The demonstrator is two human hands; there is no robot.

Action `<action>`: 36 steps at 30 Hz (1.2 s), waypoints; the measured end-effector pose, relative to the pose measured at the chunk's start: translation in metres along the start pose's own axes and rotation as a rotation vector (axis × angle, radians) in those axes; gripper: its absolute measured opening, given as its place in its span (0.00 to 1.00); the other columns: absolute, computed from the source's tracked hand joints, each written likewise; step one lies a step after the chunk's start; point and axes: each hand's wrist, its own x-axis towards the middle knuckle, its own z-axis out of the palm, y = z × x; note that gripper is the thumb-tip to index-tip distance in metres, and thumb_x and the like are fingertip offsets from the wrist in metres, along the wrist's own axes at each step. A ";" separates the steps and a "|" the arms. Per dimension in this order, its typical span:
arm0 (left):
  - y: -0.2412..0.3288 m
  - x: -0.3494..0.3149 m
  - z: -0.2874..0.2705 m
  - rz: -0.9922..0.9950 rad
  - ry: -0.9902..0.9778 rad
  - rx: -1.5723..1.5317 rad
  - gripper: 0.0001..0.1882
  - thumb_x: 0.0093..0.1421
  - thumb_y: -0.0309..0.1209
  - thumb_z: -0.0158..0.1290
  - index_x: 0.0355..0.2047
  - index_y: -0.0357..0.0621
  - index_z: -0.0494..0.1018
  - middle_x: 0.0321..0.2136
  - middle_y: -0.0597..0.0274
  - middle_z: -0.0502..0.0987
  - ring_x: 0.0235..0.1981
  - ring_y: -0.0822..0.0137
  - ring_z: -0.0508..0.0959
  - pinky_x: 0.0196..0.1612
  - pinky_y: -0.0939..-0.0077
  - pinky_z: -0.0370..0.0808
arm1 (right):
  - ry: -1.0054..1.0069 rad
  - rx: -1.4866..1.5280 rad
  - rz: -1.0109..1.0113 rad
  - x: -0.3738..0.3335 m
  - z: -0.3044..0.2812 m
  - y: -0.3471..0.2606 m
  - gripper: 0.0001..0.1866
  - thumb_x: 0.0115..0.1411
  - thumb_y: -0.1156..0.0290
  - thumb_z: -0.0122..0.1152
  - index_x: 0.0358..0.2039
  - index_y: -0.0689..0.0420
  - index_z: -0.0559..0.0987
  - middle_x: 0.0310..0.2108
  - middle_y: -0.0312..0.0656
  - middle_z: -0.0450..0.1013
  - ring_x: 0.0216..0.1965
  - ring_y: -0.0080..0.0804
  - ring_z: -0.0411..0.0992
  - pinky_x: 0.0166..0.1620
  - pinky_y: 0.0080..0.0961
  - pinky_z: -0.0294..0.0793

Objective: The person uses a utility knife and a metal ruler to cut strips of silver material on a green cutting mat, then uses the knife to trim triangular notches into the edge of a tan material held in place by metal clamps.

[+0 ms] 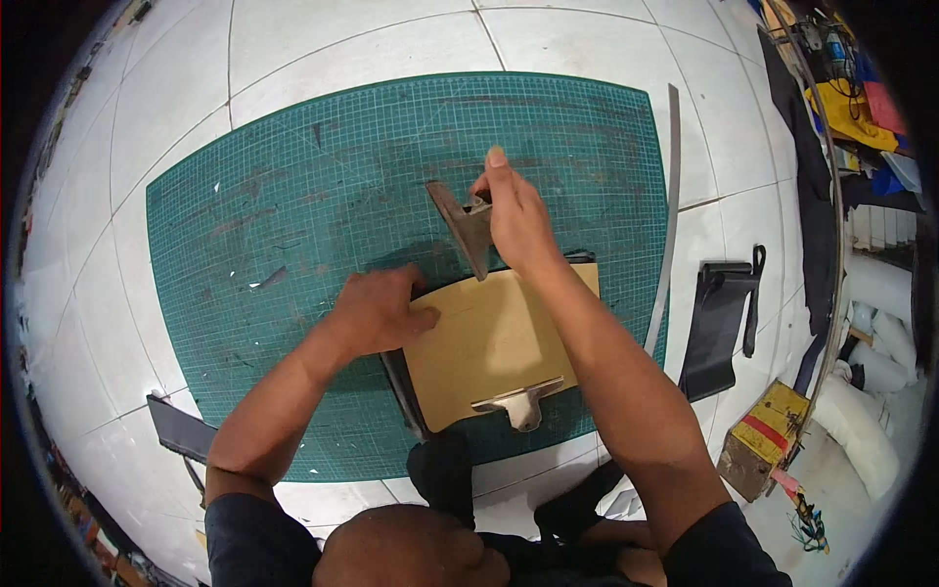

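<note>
My right hand [520, 221] grips a wide, worn metal bulldog clip [468, 231], raised near the far edge of a tan sheet of card [484, 328]. The card lies over black material [399, 391] that shows along its left side and far edge. My left hand [377, 311] pinches the card's left edge at the far corner, thumb on top and fingers partly hidden. A second metal bulldog clip [521, 403] is clamped on the card's near edge. All this rests on a green gridded cutting mat [293, 225].
White floor tiles [362, 44] surround the mat. A long grey metal strip [668, 215] lies along its right edge. Black folded pieces [719, 323] with a strap lie to the right, beside a yellow and red box [766, 435]. Another dark piece [181, 428] lies at the left.
</note>
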 end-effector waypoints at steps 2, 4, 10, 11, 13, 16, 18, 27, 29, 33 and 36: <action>0.006 0.004 -0.004 -0.048 -0.140 -0.090 0.20 0.56 0.41 0.56 0.40 0.36 0.77 0.33 0.42 0.80 0.39 0.46 0.80 0.41 0.56 0.75 | 0.021 0.011 -0.001 0.005 -0.001 0.005 0.41 0.69 0.36 0.29 0.33 0.65 0.77 0.32 0.48 0.73 0.38 0.38 0.69 0.47 0.34 0.67; -0.001 0.003 0.001 -0.078 -0.138 -0.137 0.20 0.56 0.42 0.55 0.39 0.36 0.78 0.33 0.42 0.80 0.39 0.45 0.80 0.43 0.55 0.75 | 0.000 0.067 0.020 0.010 0.001 0.003 0.38 0.69 0.40 0.31 0.32 0.65 0.77 0.32 0.48 0.73 0.37 0.38 0.68 0.45 0.35 0.66; -0.007 -0.001 0.007 -0.091 -0.056 -0.198 0.18 0.58 0.40 0.54 0.39 0.37 0.78 0.34 0.43 0.80 0.39 0.45 0.80 0.43 0.54 0.75 | -0.026 0.013 0.121 0.018 0.008 -0.002 0.35 0.68 0.45 0.32 0.28 0.65 0.77 0.30 0.49 0.74 0.35 0.40 0.69 0.44 0.37 0.66; -0.005 -0.001 0.006 -0.135 -0.077 -0.202 0.17 0.59 0.39 0.54 0.40 0.37 0.78 0.35 0.43 0.80 0.39 0.46 0.80 0.43 0.54 0.75 | -0.029 0.013 0.121 0.020 0.012 0.001 0.35 0.68 0.45 0.32 0.28 0.65 0.77 0.30 0.49 0.74 0.35 0.40 0.69 0.44 0.37 0.66; -0.011 0.000 0.012 -0.107 -0.063 -0.242 0.16 0.59 0.38 0.54 0.40 0.37 0.77 0.35 0.44 0.80 0.39 0.46 0.80 0.42 0.55 0.75 | 0.043 -0.040 -0.044 0.024 0.019 0.005 0.34 0.69 0.48 0.32 0.26 0.65 0.77 0.30 0.53 0.75 0.36 0.48 0.71 0.45 0.42 0.67; -0.018 -0.004 0.018 -0.069 -0.030 -0.298 0.15 0.60 0.37 0.55 0.40 0.37 0.77 0.35 0.44 0.80 0.38 0.47 0.80 0.41 0.57 0.75 | 0.077 -0.064 -0.040 0.021 0.038 0.004 0.33 0.69 0.51 0.32 0.25 0.66 0.76 0.30 0.56 0.75 0.37 0.56 0.72 0.45 0.45 0.67; -0.017 -0.005 0.020 -0.057 -0.012 -0.313 0.15 0.61 0.37 0.55 0.40 0.37 0.77 0.34 0.44 0.80 0.38 0.47 0.80 0.41 0.57 0.75 | 0.097 -0.076 -0.013 0.023 0.046 0.002 0.32 0.69 0.53 0.31 0.25 0.66 0.76 0.30 0.57 0.75 0.37 0.59 0.72 0.45 0.47 0.68; -0.017 -0.012 0.023 -0.021 0.065 -0.399 0.16 0.62 0.38 0.54 0.41 0.37 0.77 0.28 0.45 0.80 0.31 0.50 0.82 0.36 0.59 0.76 | 0.035 -0.414 -0.139 0.004 0.064 0.003 0.28 0.69 0.57 0.34 0.29 0.62 0.80 0.30 0.60 0.77 0.35 0.63 0.75 0.45 0.54 0.73; -0.017 -0.013 0.024 -0.070 0.035 -0.486 0.16 0.62 0.38 0.54 0.41 0.37 0.77 0.28 0.45 0.80 0.30 0.51 0.82 0.36 0.59 0.76 | -0.069 -0.506 -0.143 -0.003 0.048 0.002 0.27 0.68 0.58 0.36 0.28 0.62 0.80 0.28 0.58 0.77 0.34 0.60 0.76 0.44 0.52 0.74; -0.013 -0.011 0.020 -0.062 0.012 -0.488 0.17 0.62 0.39 0.54 0.41 0.36 0.77 0.28 0.44 0.80 0.30 0.51 0.82 0.37 0.59 0.76 | -0.101 -0.653 -0.209 -0.005 0.024 0.016 0.25 0.67 0.58 0.37 0.27 0.61 0.80 0.28 0.56 0.78 0.33 0.56 0.77 0.43 0.50 0.75; -0.015 -0.011 0.019 -0.066 -0.002 -0.379 0.16 0.64 0.36 0.53 0.43 0.33 0.76 0.31 0.51 0.81 0.32 0.66 0.79 0.38 0.67 0.75 | -0.160 -0.737 -0.275 -0.005 0.016 0.016 0.24 0.67 0.59 0.39 0.27 0.60 0.80 0.28 0.54 0.78 0.33 0.54 0.77 0.42 0.49 0.75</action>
